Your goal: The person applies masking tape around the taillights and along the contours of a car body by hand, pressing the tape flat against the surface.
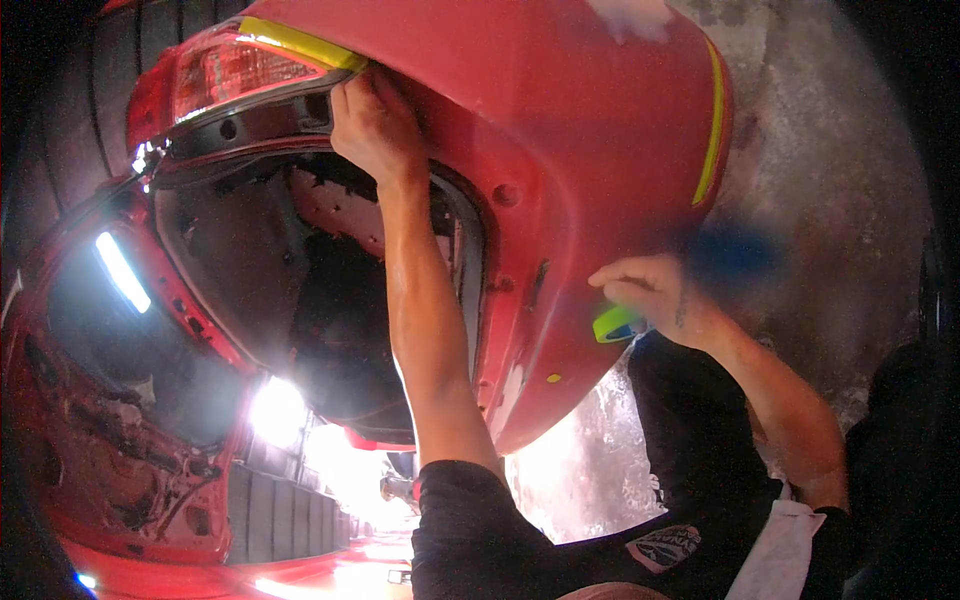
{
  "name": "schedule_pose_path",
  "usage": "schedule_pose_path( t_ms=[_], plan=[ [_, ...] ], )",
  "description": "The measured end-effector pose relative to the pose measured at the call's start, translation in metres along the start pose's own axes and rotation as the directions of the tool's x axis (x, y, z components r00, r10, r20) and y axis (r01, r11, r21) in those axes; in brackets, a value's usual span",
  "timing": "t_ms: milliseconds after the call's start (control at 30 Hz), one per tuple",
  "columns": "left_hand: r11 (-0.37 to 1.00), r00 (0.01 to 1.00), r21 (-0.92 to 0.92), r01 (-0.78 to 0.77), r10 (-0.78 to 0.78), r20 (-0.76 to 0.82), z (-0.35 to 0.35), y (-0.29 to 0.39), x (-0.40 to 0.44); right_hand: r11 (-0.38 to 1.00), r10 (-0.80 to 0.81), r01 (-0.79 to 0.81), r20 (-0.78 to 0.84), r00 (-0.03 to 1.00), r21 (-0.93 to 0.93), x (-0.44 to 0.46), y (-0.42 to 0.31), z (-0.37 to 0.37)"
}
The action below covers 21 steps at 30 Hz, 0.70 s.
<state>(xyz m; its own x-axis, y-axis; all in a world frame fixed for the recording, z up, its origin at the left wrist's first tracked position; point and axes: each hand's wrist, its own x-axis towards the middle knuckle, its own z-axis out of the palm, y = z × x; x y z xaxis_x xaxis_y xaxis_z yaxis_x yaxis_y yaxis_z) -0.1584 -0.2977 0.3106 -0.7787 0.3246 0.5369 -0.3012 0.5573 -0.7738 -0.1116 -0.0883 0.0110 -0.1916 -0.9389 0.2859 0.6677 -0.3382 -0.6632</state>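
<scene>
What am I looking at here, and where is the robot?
There is no robot: these are a person's bare hands. The only picture comes from a camera worn on the head, looking forward and down, so the car appears sideways.

The left hand touches the end of a yellow tape strip beside the tail light. The right hand holds a yellow-green roll. Another yellow strip lies on the red car body.
</scene>
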Motion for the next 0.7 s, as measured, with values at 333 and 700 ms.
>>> schedule_pose_path(
  t_ms=[333,700],
  plan=[
    [0.999,0.997,0.03,0.032,-0.029,-0.077,0.014,-0.002,0.004,1.0,0.007,-0.008,-0.013,1.0,-0.028,-0.002,-0.004,-0.004],
    [0.994,0.99,0.073,0.083,-0.074,-0.121,0.013,0.003,-0.001,1.0,-0.025,0.024,-0.021,0.999,-0.015,-0.006,-0.009,-0.001]
  ],
)
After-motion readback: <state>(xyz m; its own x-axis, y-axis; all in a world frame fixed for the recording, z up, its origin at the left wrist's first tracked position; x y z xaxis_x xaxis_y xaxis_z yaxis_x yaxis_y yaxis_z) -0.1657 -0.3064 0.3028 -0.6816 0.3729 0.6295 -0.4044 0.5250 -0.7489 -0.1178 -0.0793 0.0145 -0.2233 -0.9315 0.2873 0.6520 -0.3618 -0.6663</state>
